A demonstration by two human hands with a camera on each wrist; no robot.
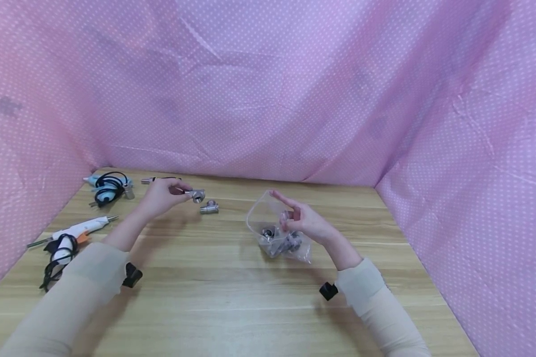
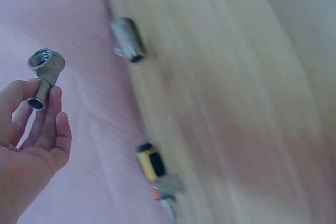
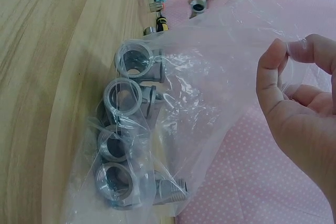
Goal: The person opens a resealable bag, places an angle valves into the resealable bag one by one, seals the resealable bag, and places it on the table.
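Observation:
My left hand [image 1: 163, 196] pinches a small metal pipe fitting [image 1: 197, 195] just above the wooden table; the left wrist view shows the fitting [image 2: 44, 72] at my fingertips. Another metal fitting [image 1: 209, 208] lies on the table just right of it. My right hand [image 1: 304, 221] holds the rim of a clear plastic bag [image 1: 274, 233] by thumb and fingers. In the right wrist view the bag [image 3: 210, 77] is held open and holds several threaded metal fittings [image 3: 123, 135].
A white glue gun [image 1: 78, 229] with a black cord lies at the left edge. A blue tool with coiled black cable [image 1: 108, 187] sits at the back left. A yellow-and-black tool [image 2: 152, 163] lies by the pink dotted cloth [image 1: 268, 89] that walls the table.

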